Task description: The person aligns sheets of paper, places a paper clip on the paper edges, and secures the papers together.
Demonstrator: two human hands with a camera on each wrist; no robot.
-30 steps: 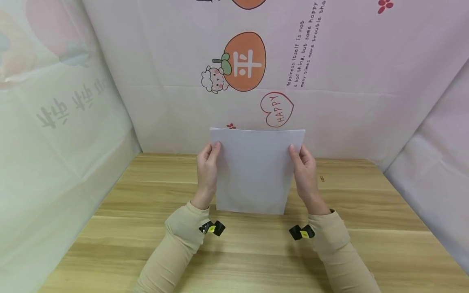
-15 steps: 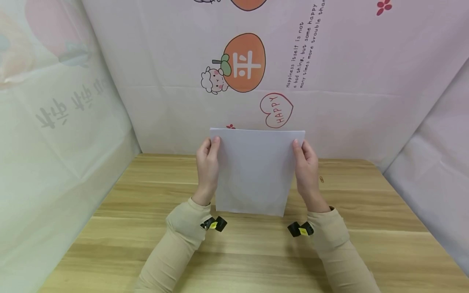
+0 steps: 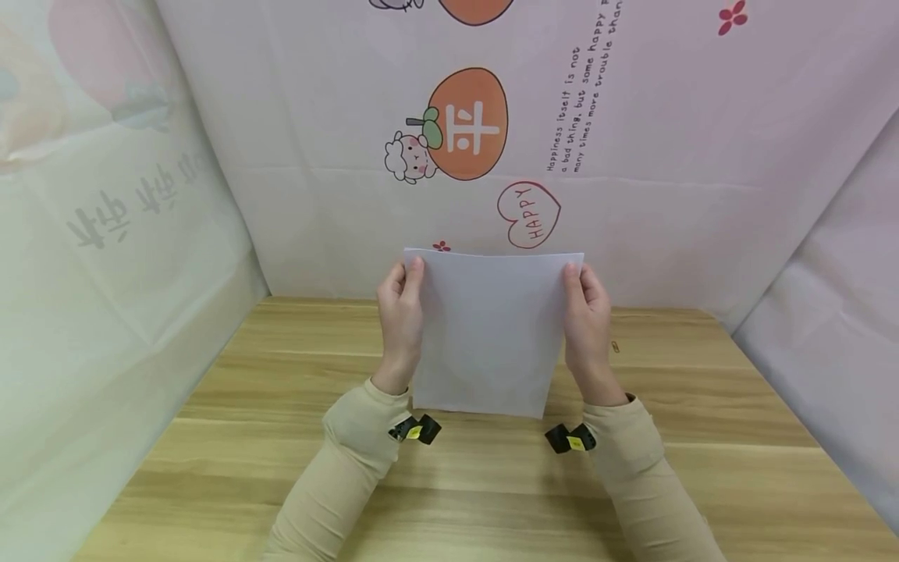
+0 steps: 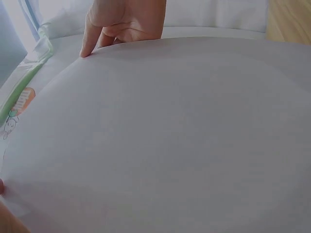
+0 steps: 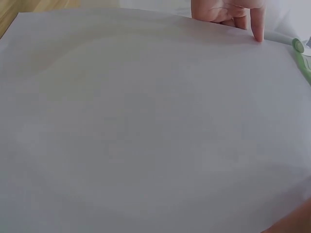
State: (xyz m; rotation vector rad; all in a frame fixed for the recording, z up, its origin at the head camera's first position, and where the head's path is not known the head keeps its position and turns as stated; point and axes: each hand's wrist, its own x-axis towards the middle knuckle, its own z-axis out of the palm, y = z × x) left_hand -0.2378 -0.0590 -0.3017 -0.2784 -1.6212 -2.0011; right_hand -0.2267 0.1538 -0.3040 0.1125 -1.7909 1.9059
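Note:
A blank white sheet of paper [image 3: 488, 336] stands tilted up above the table, facing the head camera. Whether it is one sheet or several cannot be told. My left hand [image 3: 400, 324] pinches its left edge near the top corner, thumb in front and fingers behind. On the opposite edge, my right hand [image 3: 587, 324] grips the paper the same way near the top right corner. The paper [image 4: 165, 131] fills most of the left wrist view, with the right hand [image 4: 129, 19] at its far edge. In the right wrist view, the left hand [image 5: 231, 13] shows beyond the paper [image 5: 146, 116].
A small paper clip [image 3: 615, 346] lies on the wooden table [image 3: 477, 492], right of the right hand. White printed cloth [image 3: 337, 211] hangs behind the table and along both sides. Small black cameras [image 3: 416, 430] sit at both wrists.
Both hands have slid slightly up the paper's edges, nearer the top corners. The paper stays nearly in place, its lower edge a little lower in view.

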